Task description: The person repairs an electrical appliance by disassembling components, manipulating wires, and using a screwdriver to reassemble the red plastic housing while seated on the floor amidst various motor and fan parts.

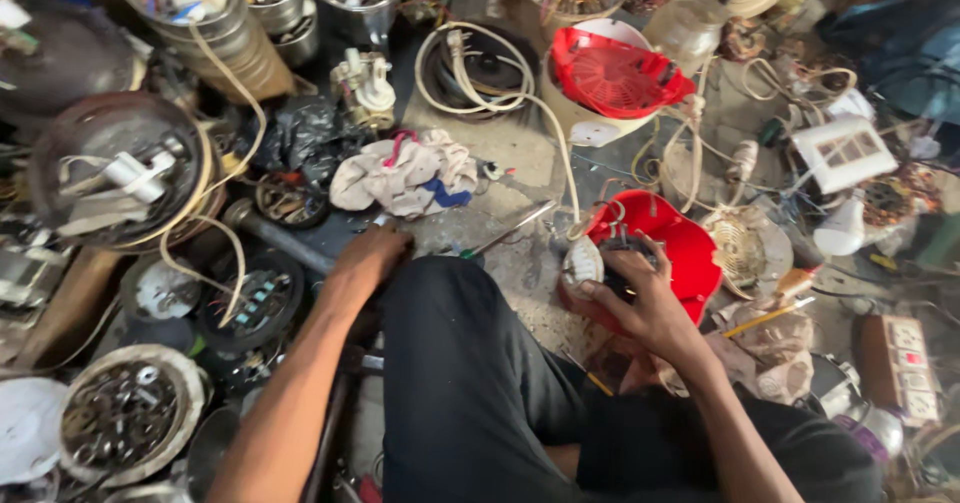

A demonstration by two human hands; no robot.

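Observation:
My right hand [640, 298] grips a dark motor part sitting inside a red plastic appliance housing [690, 248] on the floor. A white cord [545, 113] runs from that housing toward the back. My left hand [372, 253] reaches down to the floor past my black-trousered knee [450, 363], fingers curled near a screwdriver [505, 231] and a crumpled rag [405, 173]. Whether the left hand holds anything is hidden by its own fingers.
A white appliance body with a red grille [610, 73] stands behind. Metal tins [235, 23], round motor housings [115, 168], a bowl of small parts [125, 413], a white switch box [845, 153], a bulb [840, 228] and tangled wires crowd every side.

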